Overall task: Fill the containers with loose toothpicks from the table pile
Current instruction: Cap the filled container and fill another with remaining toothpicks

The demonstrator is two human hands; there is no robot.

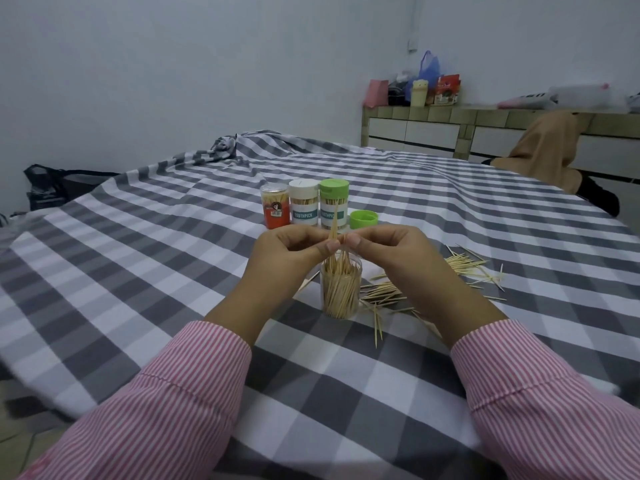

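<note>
- Two hands, left hand (294,249) and right hand (388,251), pinch a small toothpick bundle (334,230) in their fingers above the open clear container (341,289), mid-bench.
- Next, probably: lower the bundle in tips-down; the loose pile (460,268) lies toward the right edge.

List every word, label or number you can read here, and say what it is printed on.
"TOOTHPICK": teal label band on the white-lidded container.
"OOTHPIC": the same label on the green-lidded container, partly hidden by a held toothpick.
Red container: logo and barcode sticker, too small to read.
Red packet on the far counter: blurred.
</note>
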